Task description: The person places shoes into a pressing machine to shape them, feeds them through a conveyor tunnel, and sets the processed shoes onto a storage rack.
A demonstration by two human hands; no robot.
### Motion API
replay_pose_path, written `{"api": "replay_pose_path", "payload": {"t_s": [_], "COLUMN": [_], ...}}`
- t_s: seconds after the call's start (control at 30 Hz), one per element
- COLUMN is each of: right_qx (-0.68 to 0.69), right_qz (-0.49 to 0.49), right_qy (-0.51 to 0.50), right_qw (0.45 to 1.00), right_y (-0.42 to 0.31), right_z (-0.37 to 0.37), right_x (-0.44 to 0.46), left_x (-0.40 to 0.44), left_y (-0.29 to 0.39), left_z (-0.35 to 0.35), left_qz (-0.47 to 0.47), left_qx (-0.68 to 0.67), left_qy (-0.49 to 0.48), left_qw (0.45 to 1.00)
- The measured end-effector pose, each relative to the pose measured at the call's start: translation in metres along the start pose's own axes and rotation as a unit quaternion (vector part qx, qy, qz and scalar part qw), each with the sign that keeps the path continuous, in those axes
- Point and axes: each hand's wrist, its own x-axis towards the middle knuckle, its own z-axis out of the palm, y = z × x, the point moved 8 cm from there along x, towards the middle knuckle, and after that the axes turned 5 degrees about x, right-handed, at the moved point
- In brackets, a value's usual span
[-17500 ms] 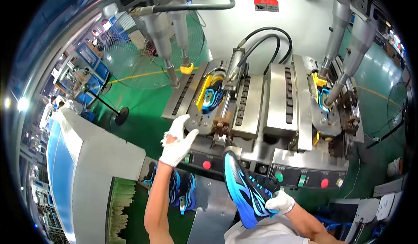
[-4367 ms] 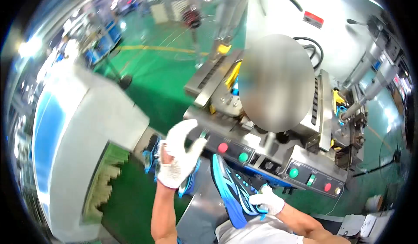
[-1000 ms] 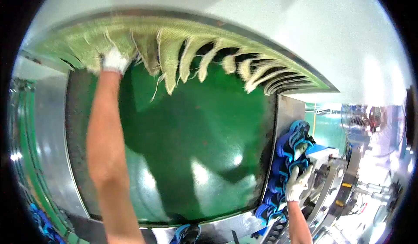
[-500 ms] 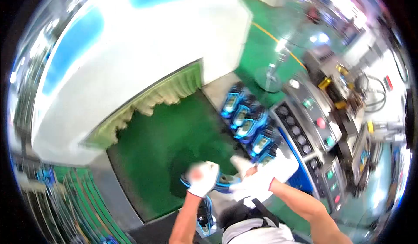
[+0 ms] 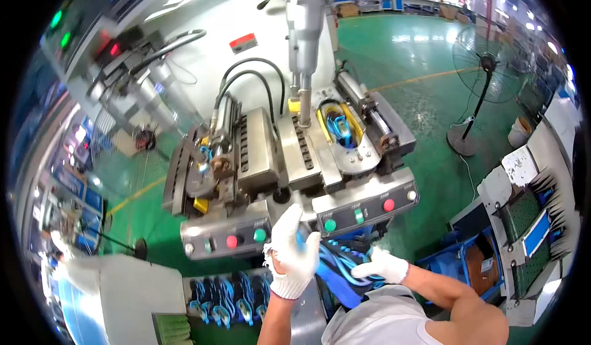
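Observation:
A blue-and-black shoe (image 5: 341,271) with light blue bands is low in front of my body, partly hidden by my hands. My right hand (image 5: 383,267), in a white knitted glove, grips its right side, thumb and fingers over the blue bands. My left hand (image 5: 294,249), also gloved, is raised at the shoe's left, fingers stretched out and thumb apart. Behind it is the metal control panel (image 5: 363,206) with green and red buttons. Another blue-laced shoe (image 5: 340,128) sits in the machine's right-hand fixture, framed by yellow pads.
Several blue-and-black shoes (image 5: 228,299) stand in a row at lower left, beside a white machine (image 5: 114,289). Blue bins (image 5: 452,262) are at the right, near a rack with bristles (image 5: 542,222). A fan (image 5: 486,65) stands on the green floor.
My view has swung from the white machine and the shoe row to the metal machine. My left hand has gone from low near a shoe to raised with its fingers stretched.

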Motion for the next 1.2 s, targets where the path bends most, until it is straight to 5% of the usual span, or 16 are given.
{"api": "replay_pose_path", "payload": {"t_s": [0.07,0.1,0.23,0.37,0.5,0.6,0.67,0.7,0.77,0.83,0.9,0.97,1.0,1.03,1.07,1.2], "right_qx": [0.081,0.101,0.19,0.159,0.231,-0.149,-0.137,-0.135,-0.112,-0.029,0.013,-0.144,-0.055,-0.093,-0.221,-0.626], "right_qz": [0.02,-0.026,-0.179,-0.094,-0.139,-0.233,-0.164,-0.137,-0.116,-0.14,-0.163,-0.06,-0.174,-0.103,-0.075,-0.019], "right_qy": [0.092,0.117,0.27,0.435,0.514,0.451,0.436,0.425,0.407,0.382,0.346,0.324,0.293,0.238,0.204,0.306], "right_qw": [0.992,0.988,0.927,0.881,0.814,0.849,0.874,0.884,0.899,0.913,0.924,0.933,0.938,0.961,0.951,0.717], "right_y": [-0.025,-0.014,-0.056,-0.021,-0.018,-0.054,-0.059,-0.066,-0.083,-0.114,-0.154,-0.188,-0.223,-0.238,-0.231,-0.2], "right_z": [-0.066,-0.104,-0.171,-0.223,-0.225,-0.223,-0.236,-0.24,-0.243,-0.236,-0.227,-0.247,-0.233,-0.232,-0.263,-0.291], "right_x": [-0.023,-0.027,-0.055,-0.108,-0.137,-0.125,-0.096,-0.081,-0.049,-0.01,0.041,0.11,0.151,0.194,0.254,0.408], "left_x": [0.047,0.067,0.162,0.237,0.241,0.242,0.259,0.255,0.231,0.205,0.155,0.118,0.079,0.038,0.004,-0.169], "left_y": [-0.001,-0.024,-0.09,-0.142,-0.245,-0.258,-0.237,-0.258,-0.255,-0.207,-0.172,-0.126,-0.137,-0.145,-0.141,-0.153], "left_z": [0.049,0.096,0.247,0.335,0.431,0.42,0.371,0.374,0.339,0.268,0.213,0.148,0.129,0.109,0.088,0.031], "left_qz": [-0.001,-0.1,-0.181,-0.332,-0.293,-0.282,-0.322,-0.374,-0.392,-0.291,-0.266,-0.313,-0.345,-0.377,-0.418,-0.503], "left_qx": [-0.021,-0.143,-0.122,0.041,0.233,0.185,0.067,-0.164,-0.199,0.026,-0.103,-0.092,-0.122,-0.15,-0.134,-0.046], "left_qy": [0.022,-0.022,-0.056,-0.111,-0.111,-0.146,-0.082,-0.11,-0.106,-0.068,-0.026,-0.086,-0.121,-0.155,-0.184,-0.146], "left_qw": [1.0,0.984,0.974,0.936,0.92,0.93,0.941,0.906,0.892,0.954,0.958,0.941,0.923,0.901,0.879,0.851]}}
